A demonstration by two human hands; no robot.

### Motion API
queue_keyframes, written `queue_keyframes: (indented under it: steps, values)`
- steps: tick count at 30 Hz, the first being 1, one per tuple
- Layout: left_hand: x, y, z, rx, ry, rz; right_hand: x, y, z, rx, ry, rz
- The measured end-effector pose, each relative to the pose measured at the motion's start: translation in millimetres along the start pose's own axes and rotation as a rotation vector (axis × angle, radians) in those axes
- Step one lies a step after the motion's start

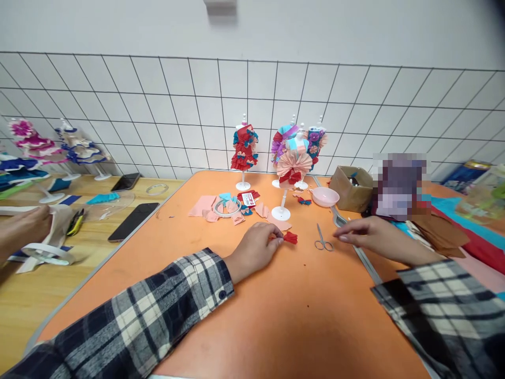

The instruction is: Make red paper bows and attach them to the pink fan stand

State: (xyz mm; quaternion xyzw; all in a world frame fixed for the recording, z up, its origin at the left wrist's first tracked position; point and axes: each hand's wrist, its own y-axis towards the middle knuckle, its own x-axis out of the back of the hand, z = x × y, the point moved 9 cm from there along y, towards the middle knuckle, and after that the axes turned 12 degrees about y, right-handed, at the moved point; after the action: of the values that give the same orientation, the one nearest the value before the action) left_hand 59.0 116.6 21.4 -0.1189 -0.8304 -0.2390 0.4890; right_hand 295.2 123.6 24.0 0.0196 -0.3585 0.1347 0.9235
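The left hand (pixel 256 247) rests low over the orange desk (pixel 236 326), thumb and index finger closed in a pinch on a small red piece (pixel 291 238). Those fingers cover its near end; the part in sight lies just above the desk, thin, crinkled like crepe paper and flaring into a ragged fan. The right hand (pixel 369 235) hangs palm down to the right, its fingers loosely bent and a little apart, with nothing visible in their hold; the palm itself is out of sight. Just beside its fingertips lie metal scissors (pixel 322 240), slim blades pointing away, two round loops toward the wearer. A grey tool (pixel 338 217) is partly behind this hand, too covered to identify. Both plaid sleeves (pixel 173 308) run out of the frame.

A dress form (pixel 294 163) with a pleated peach paper fan and red bow partly blocks two others behind it. A smooth pink bowl (pixel 325 198) sits beside a brown box (pixel 351 188), whose contents barely show. Blurred squares (pixel 398 184) mask whatever stands farther right. At the left edge, another person's hand (pixel 37 223) is cut off.
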Motion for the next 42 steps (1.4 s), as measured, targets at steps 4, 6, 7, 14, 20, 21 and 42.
queue_keyframes:
  steps: [4, 6, 7, 14, 20, 21, 42]
  values:
    - [-7.6, -1, 8, 0.097, -0.171, 0.074, 30, -7, -52, -0.094, -0.052, 0.007]
    - [-8.3, -2, 9, 0.11, -0.212, 0.074, 26, -7, -63, -0.112, -0.043, 0.014]
    - [-8.0, -2, 10, 0.115, -0.229, 0.065, 22, -5, -64, -0.113, -0.056, 0.008]
    - [-12.8, 0, 17, 0.176, -0.346, 0.086, 10, 7, -50, -0.002, -0.303, 0.019]
    - [-7.0, 4, 22, 0.233, -0.433, 0.044, 3, 6, -11, 0.099, -0.137, -0.149]
    - [-5.6, 5, 23, 0.242, -0.457, 0.029, -2, 4, 3, 0.121, -0.021, -0.215]
    - [13.2, -7, -13, -0.033, -0.15, -0.099, -120, -1, 47, -0.137, 1.085, -0.164]
